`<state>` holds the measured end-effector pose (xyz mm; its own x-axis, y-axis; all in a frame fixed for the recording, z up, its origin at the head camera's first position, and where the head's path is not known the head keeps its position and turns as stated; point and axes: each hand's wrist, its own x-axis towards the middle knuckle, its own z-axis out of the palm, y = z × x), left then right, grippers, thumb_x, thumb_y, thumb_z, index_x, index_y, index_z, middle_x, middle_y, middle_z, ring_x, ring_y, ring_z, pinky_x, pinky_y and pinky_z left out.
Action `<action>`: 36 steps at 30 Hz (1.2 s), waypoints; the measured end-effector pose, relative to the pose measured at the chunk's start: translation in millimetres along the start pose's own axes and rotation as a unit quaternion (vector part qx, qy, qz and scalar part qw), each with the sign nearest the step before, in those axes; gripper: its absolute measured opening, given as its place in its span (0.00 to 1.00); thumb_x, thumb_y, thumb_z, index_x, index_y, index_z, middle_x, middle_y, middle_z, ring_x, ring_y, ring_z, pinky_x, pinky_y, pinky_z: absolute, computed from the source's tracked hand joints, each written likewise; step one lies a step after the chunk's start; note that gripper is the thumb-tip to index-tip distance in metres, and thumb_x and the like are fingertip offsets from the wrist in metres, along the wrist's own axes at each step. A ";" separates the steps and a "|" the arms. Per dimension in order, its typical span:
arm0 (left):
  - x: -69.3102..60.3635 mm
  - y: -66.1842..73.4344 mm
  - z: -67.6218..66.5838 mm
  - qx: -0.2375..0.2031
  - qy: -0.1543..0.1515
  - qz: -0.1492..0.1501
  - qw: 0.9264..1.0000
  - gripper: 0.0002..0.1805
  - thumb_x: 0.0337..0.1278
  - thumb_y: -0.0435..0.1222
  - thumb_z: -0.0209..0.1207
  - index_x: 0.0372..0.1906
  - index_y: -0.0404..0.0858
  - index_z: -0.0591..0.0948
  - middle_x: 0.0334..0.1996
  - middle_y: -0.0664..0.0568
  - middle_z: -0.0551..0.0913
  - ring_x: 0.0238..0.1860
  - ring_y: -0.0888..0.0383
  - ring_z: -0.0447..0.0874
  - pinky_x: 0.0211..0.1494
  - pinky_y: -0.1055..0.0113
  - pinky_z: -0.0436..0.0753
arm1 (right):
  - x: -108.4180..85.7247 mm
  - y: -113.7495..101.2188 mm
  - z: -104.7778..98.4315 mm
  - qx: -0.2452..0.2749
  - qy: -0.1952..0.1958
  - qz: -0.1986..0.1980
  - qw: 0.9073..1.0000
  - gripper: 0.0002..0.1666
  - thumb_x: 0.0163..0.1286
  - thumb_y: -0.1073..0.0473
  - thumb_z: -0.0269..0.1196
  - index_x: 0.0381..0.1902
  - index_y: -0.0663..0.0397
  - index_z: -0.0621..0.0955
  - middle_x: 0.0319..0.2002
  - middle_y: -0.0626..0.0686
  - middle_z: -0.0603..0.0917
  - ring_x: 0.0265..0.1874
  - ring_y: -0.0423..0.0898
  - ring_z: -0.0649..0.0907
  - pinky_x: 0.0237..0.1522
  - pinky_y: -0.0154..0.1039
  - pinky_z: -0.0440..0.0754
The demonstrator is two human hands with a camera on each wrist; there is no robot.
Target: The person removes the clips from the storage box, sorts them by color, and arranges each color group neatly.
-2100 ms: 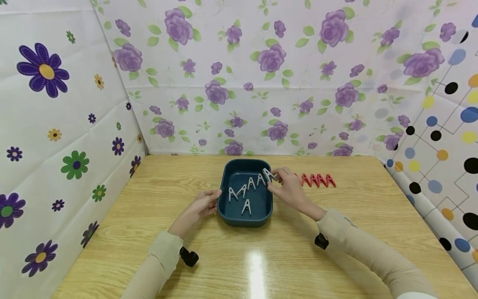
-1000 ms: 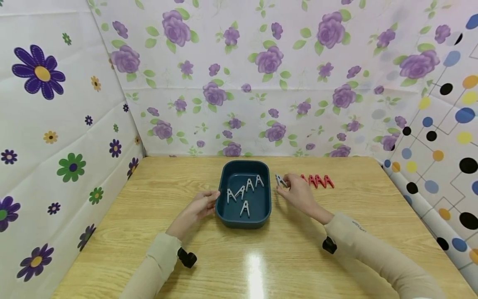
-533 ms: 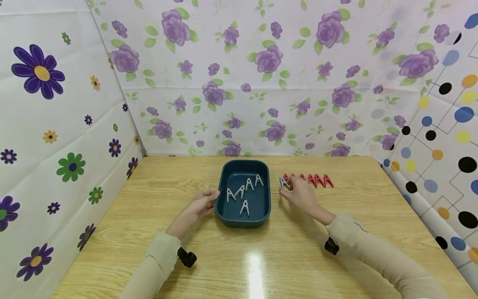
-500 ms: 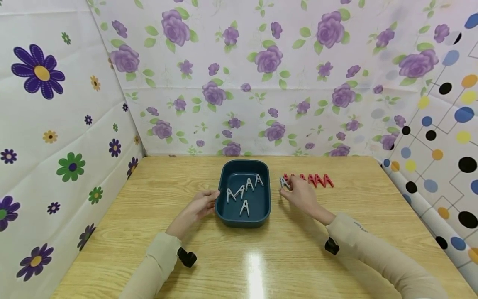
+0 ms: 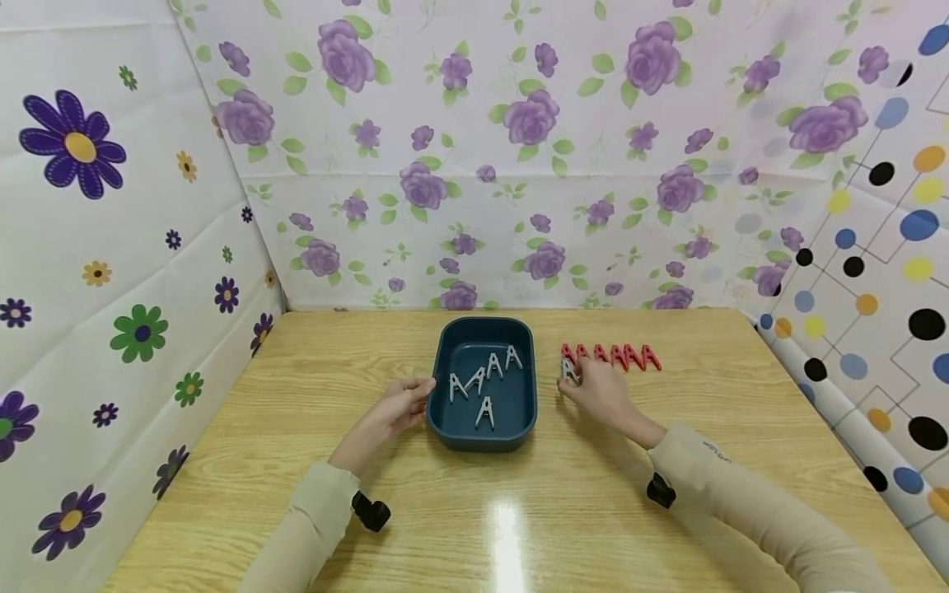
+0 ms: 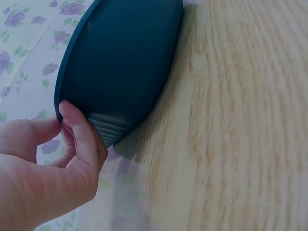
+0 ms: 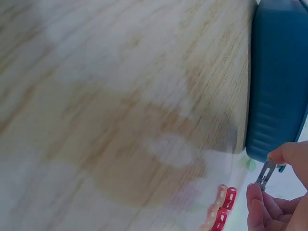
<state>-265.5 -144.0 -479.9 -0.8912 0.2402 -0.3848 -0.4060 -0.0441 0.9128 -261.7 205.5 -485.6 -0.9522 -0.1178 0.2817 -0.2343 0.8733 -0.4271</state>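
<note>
Five grey clips (image 5: 485, 403) lie inside the dark blue box (image 5: 485, 444), at the centre of the head view. The left hand (image 5: 396, 408), left of centre, pinches the box's rim. The right hand (image 5: 602, 393), right of centre and apart from the other, pinches another grey clip (image 7: 265, 174) between thumb and fingers. Just beyond it, six red clips (image 5: 650, 357) form a row on the wooden table (image 5: 437, 511); whether they touch the held clip, I cannot tell.
</note>
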 end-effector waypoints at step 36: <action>1.3 -4.1 -2.7 -0.002 -0.011 0.005 1.000 0.26 0.71 0.40 0.53 0.64 0.27 0.68 0.33 0.53 0.81 0.29 0.63 0.79 0.32 0.73 0.79 | -1.9 8.4 6.1 -0.051 -0.077 0.037 0.995 0.24 0.60 0.46 0.70 0.21 0.54 0.70 0.13 0.46 0.63 0.12 0.40 0.63 0.14 0.32 0.57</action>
<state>-265.5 -146.1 -484.5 -0.8905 0.2609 -0.3726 -0.3978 -0.0495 0.9161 -263.0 210.2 -495.1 -0.9866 -0.1157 0.1149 -0.1492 0.9246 -0.3506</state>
